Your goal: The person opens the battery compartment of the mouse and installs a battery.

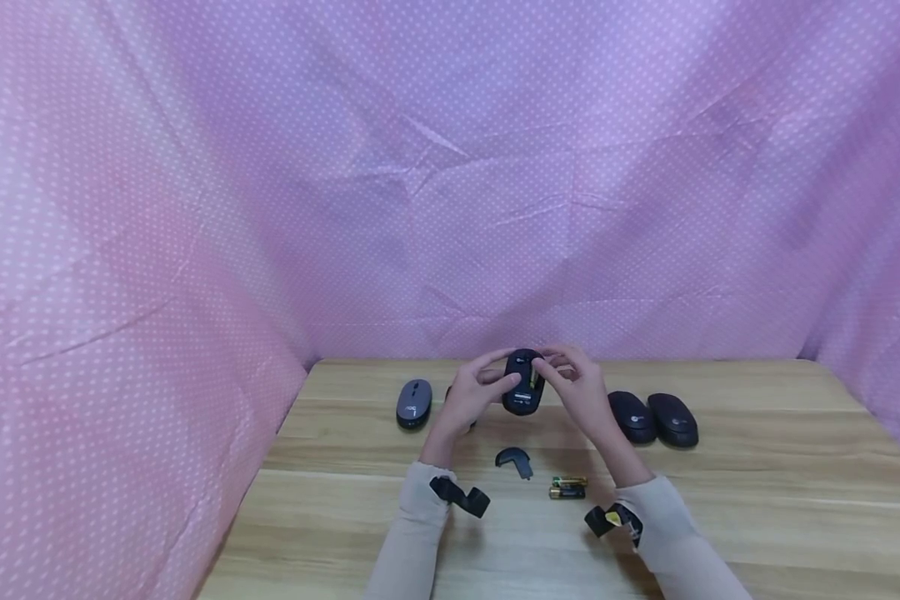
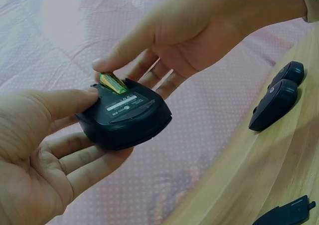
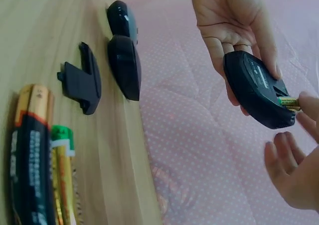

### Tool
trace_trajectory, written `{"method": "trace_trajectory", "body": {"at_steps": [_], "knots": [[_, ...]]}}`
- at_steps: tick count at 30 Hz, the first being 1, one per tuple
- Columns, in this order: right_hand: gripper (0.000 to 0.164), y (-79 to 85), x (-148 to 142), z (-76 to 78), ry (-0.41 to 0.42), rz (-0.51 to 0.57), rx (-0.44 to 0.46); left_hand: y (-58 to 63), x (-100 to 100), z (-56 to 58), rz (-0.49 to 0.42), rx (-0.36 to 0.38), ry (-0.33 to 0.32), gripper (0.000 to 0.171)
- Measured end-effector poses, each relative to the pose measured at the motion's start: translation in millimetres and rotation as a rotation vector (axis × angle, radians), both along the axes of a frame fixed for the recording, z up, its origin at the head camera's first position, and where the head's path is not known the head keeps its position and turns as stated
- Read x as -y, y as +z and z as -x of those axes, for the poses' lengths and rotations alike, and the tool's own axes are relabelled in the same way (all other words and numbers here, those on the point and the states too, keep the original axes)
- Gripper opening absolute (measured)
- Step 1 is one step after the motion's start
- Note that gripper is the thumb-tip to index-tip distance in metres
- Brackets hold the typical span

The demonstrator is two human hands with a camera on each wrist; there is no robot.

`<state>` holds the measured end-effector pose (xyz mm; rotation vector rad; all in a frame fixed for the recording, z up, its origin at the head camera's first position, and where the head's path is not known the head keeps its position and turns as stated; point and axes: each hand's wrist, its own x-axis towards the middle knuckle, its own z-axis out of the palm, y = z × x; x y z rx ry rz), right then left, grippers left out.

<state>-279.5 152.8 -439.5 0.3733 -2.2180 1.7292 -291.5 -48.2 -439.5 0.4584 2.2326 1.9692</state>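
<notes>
Above the table, a black computer mouse (image 1: 522, 403) is held with its underside and battery compartment facing up. My left hand (image 1: 468, 396) grips it, thumb on the underside and fingers beneath. A green-and-gold battery (image 2: 113, 83) sits tilted in the compartment, one end raised. At that raised end is the thumb of my right hand (image 1: 581, 392), with the right fingers around the mouse's far end. In the right wrist view, the battery (image 3: 289, 103) shows between the mouse and the right thumb. The dark battery cover (image 1: 515, 460) lies on the table below the hands.
Two loose batteries (image 1: 567, 487) lie side by side near the right wrist. A grey mouse (image 1: 414, 402) stands left; another dark object is mostly hidden behind the left hand. Two black mice, one inner (image 1: 632, 417) and one outer (image 1: 673, 421), stand right. Pink dotted cloth (image 1: 450, 208) hangs behind.
</notes>
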Motion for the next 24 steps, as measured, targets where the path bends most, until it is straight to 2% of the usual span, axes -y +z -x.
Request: {"method": "trace_trajectory", "body": {"at_steps": [4,8,12,19,24], "knots": [[0.041,1.9,-3.6,1.9,0.091,0.04,0.103,0.0,-1.6,0.1,-0.062,-0.047,-0.037,0.048],[0.041,1.3,-4.7,2.7,0.136,0.067,0.147,-1.4,-3.7,0.3,-0.115,-0.086,-0.053,0.048],[0.04,-0.4,-4.2,3.1,0.114,0.061,0.138,-1.8,-6.3,-0.5,-0.106,-0.099,-0.052,0.047],[0.037,-3.9,-4.6,4.9,0.03,-0.017,0.129,1.9,-9.3,-3.8,-0.038,-0.075,-0.034,0.047],[0.034,-2.1,-5.8,5.1,0.038,-0.058,0.105,1.9,-8.6,-4.1,0.004,-0.065,-0.036,0.046]]}}
